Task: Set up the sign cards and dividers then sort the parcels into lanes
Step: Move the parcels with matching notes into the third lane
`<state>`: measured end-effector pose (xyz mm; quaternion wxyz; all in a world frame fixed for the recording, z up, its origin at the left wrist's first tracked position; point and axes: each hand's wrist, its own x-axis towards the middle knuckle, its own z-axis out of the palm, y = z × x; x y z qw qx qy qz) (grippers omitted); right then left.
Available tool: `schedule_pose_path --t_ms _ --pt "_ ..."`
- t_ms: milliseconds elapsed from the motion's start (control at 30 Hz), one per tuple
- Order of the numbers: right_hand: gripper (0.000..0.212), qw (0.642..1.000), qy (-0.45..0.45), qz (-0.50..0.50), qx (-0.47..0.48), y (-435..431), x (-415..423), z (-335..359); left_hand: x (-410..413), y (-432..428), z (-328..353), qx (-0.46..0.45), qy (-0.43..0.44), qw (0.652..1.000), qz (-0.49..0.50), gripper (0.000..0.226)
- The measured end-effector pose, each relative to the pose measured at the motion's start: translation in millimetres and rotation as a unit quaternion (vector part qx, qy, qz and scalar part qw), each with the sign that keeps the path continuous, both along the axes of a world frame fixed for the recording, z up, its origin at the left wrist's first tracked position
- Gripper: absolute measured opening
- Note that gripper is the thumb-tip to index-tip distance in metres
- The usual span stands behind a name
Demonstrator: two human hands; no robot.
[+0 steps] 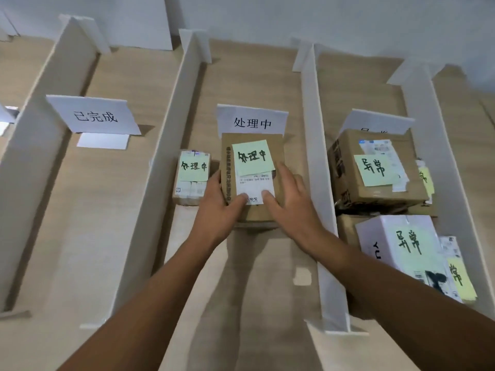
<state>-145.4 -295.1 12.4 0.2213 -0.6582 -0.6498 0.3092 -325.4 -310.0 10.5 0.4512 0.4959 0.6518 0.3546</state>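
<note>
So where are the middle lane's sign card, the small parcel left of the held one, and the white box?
Sign card (252, 121), head view, its printed face.
Small parcel (191, 178), head view, its top face.
White box (399, 253), head view, its green note.

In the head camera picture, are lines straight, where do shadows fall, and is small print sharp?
Head view: wide-angle distortion makes the dividers splay and bow; the light is soft, with faint shadows beside the left sign card and no glare; the fine print on the label of the held parcel is blurred.
</note>
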Motion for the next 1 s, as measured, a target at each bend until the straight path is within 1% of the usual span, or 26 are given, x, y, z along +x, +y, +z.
schedule_pose_path --t_ms 67,167,267,333,367,400,433,500,567,633,767,800,900,1000 --pt "0.073 1.000 -0.028 0.002 0.001 4.2 -3.2 -8.6 -0.3 7.1 -10.7 0.003 -0.003 1.000 -0.005 0.048" --pt "0.076 0.999 -0.043 -0.004 0.004 6.3 -4.1 -13.9 -0.9 13.7 -20.4 0.005 -0.015 1.000 -0.008 0.049" --pt "0.072 0.999 -0.036 0.006 -0.015 6.9 -1.5 -7.1 -1.3 13.8 -15.0 0.007 0.006 1.000 -0.014 0.047" --pt "0.070 0.999 -0.032 0.026 -0.029 3.8 6.1 7.5 0.0 9.4 -2.8 0.025 0.038 0.999 -0.001 0.052" --pt "0.068 0.999 -0.027 0.036 -0.021 -0.7 12.9 17.4 2.7 6.6 5.5 0.041 0.077 0.996 0.010 0.061" --pt "0.067 0.999 -0.021 0.042 -0.003 -7.5 22.1 29.3 7.6 3.3 15.0 0.060 0.117 0.991 0.021 0.071" --pt "0.068 0.999 -0.020 0.044 0.022 -16.1 34.0 42.6 16.7 -1.0 26.9 0.078 0.137 0.987 0.038 0.077" --pt "0.069 0.995 -0.037 0.040 0.078 -37.9 66.7 69.1 49.7 -10.6 54.9 0.121 0.139 0.982 0.053 0.076" --pt "0.068 0.991 -0.055 0.027 0.123 -62.8 110.2 94.6 99.8 -23.2 84.6 0.165 0.135 0.977 0.018 0.076" --pt "0.065 0.984 -0.072 0.000 0.161 -90.3 164.2 120.3 161.9 -39.8 110.5 0.194 0.118 0.973 -0.050 0.079" --pt "0.061 0.965 -0.114 -0.094 0.219 -178.5 304.6 164.0 312.3 -98.8 146.3 0.238 0.086 0.950 -0.181 0.073" --pt "0.060 0.959 -0.122 -0.124 0.223 -208.8 344.6 169.9 352.7 -119.4 151.2 0.241 0.070 0.945 -0.209 0.074" --pt "0.063 0.944 -0.148 -0.218 0.198 -306.9 460.1 177.6 469.5 -185.3 157.6 0.225 0.045 0.925 -0.302 0.077" --pt "0.064 0.923 -0.171 -0.297 0.176 -403.1 555.0 179.7 574.8 -251.2 155.7 0.238 0.032 0.892 -0.384 0.080"
